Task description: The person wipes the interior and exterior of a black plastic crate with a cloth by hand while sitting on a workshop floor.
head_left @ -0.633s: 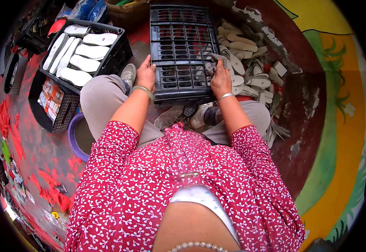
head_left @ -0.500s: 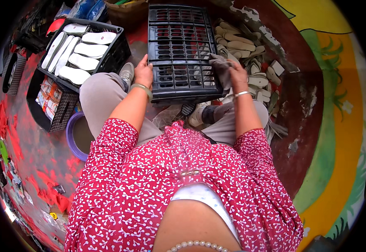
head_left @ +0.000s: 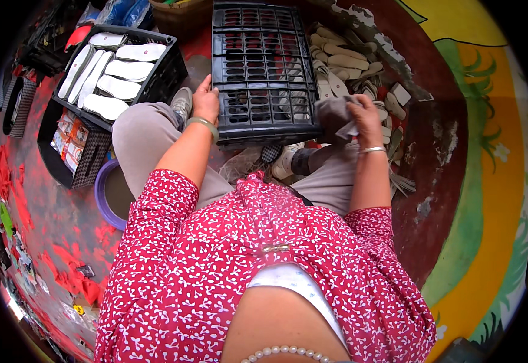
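Observation:
A black slatted plastic crate [head_left: 264, 86] is tilted up in front of me, above my lower legs. My left hand [head_left: 206, 104] grips its left edge, the thumb on the near side and the other fingers hidden behind. My right hand [head_left: 366, 121] is closed on a crumpled grey-brown cloth [head_left: 335, 115] just beyond the crate's lower right corner. Whether the cloth still touches the crate there, I cannot tell.
To the left stands a black crate [head_left: 173, 66] full of white insoles [head_left: 125, 71]. Nearer are a checked box [head_left: 91, 158] of packets and a purple basin [head_left: 103, 202]. Loose insoles [head_left: 347, 62] lie heaped right of the held crate. A painted wall [head_left: 482, 151] rises at the right.
My right hand has moved right and slightly nearer with the cloth, off the crate's right side. My left hand keeps its hold, and the crate has barely shifted.

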### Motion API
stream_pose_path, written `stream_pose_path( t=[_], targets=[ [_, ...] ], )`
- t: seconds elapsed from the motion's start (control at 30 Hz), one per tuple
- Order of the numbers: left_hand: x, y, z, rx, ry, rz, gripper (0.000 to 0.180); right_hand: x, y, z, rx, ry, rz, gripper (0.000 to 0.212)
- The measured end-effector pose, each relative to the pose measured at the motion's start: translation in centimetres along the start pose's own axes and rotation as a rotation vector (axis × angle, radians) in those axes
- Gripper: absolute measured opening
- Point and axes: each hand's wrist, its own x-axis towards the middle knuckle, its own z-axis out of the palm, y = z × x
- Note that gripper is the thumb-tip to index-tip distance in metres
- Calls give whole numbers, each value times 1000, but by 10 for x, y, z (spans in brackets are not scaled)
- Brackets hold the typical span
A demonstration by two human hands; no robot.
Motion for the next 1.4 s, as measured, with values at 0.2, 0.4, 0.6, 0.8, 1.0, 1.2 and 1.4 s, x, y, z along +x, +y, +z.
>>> stream_pose_path(
  t=[0.2, 0.4, 0.6, 0.8, 1.0, 1.2, 1.4],
  targets=[
    [4, -9, -2, -12, 31, -15, 48, 4, 44, 64, -894, 98, -34, 26],
    [4, -12, -3, -49, 19, 0, 47, 11, 39, 70, -943, 97, -185, 23],
    [5, -14, -1, -75, 22, 8, 47, 36, 47, 81, -983, 189, -274, 19],
    [3, -9, -2, 24, 25, 3, 47, 47, 44, 82, -915, 139, -310, 20],
    [0, -10, -5, 68, 93, -7, 46, 1, 48, 64, -766, -57, -414, 26],
    [1, -12, -9, 102, 75, 16, 46, -8, 41, 57, -909, -152, -410, 22],
    [1, -12, -7, 67, 88, -3, 47, 5, 43, 68, -810, -39, -449, 13]
  ],
)
